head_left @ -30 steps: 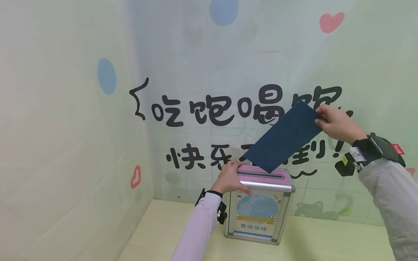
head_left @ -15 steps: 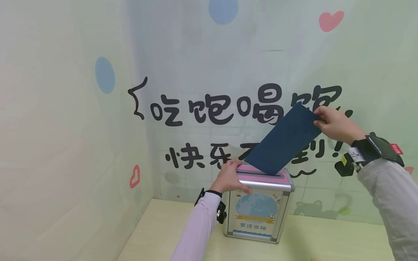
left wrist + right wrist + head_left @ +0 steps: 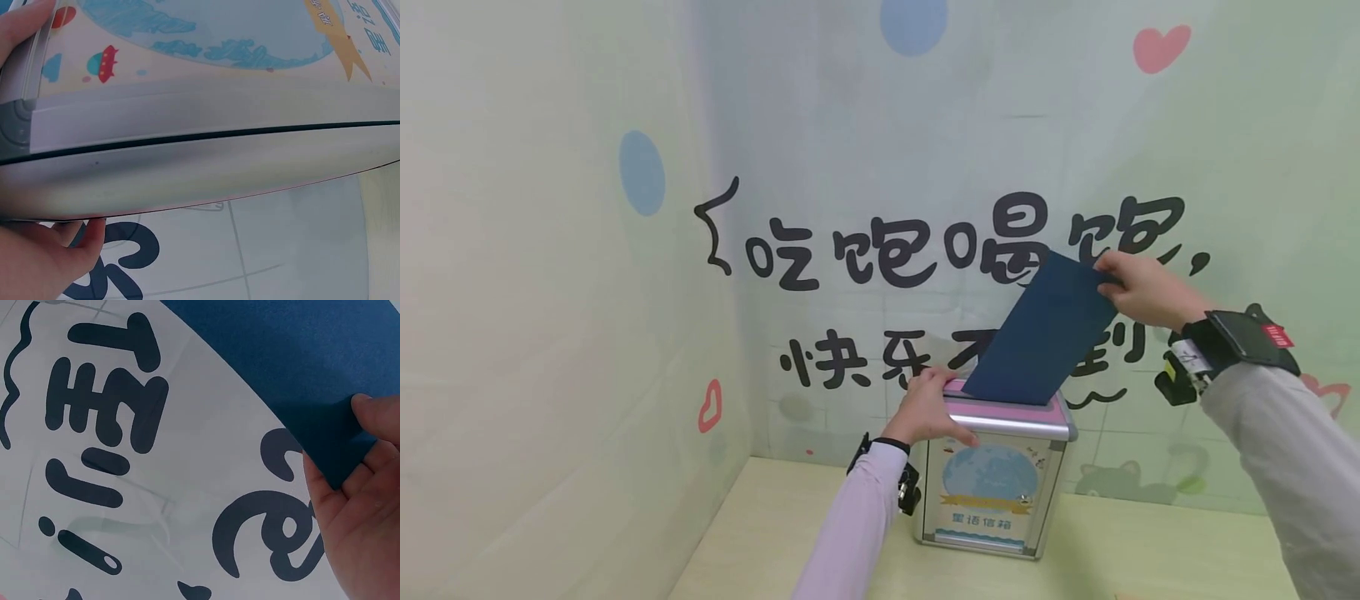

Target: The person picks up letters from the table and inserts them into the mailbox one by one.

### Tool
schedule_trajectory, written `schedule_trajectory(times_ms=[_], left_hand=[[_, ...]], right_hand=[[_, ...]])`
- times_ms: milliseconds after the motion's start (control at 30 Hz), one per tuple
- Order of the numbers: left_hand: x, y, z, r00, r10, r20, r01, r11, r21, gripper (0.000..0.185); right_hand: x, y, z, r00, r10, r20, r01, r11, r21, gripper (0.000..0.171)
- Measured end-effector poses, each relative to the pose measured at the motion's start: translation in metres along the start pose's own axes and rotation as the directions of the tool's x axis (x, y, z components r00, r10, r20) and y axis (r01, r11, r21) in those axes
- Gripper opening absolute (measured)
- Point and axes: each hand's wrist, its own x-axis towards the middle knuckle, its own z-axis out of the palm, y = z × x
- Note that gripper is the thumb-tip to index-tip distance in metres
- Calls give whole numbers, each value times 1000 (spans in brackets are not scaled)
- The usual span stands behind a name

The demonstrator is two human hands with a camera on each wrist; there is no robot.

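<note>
My right hand [image 3: 1146, 290] pinches the upper right corner of a dark blue envelope [image 3: 1037, 333] between thumb and fingers. The envelope leans to the right, its lower edge lying along the slot in the pink top of a mailbox [image 3: 992, 492]. How deep that edge sits in the slot cannot be told. My left hand [image 3: 927, 408] grips the mailbox's upper left corner, thumb on the front and fingers over the top. In the left wrist view, the mailbox's silver frame [image 3: 206, 162] fills the middle, with the thumb and fingers on opposite sides of it.
The mailbox stands upright on a pale wooden table [image 3: 790, 517], close to the back wall [image 3: 850, 125] with its printed black characters. A side wall [image 3: 550, 333] borders the table on the left.
My right hand has moved left and slightly down, turning the envelope steeper. Its lower edge has gone from one corner at the slot to lying along it. The left hand stays put.
</note>
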Motion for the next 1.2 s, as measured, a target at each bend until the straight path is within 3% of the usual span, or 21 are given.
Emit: schedule_trajectory(times_ms=[333, 867, 1200], left_hand=[[-3, 0, -2, 1000, 8, -7, -8, 1000, -20, 99], [-4, 3, -4, 1000, 9, 7, -9, 1000, -10, 98], [-4, 4, -5, 1000, -1, 13, 1, 1000, 6, 98]], right_hand=[[11, -26, 1, 997, -56, 45, 59, 994, -87, 20], [33, -60, 15, 979, -131, 156, 152, 979, -133, 29], [41, -58, 38, 961, -165, 223, 201, 968, -151, 24]])
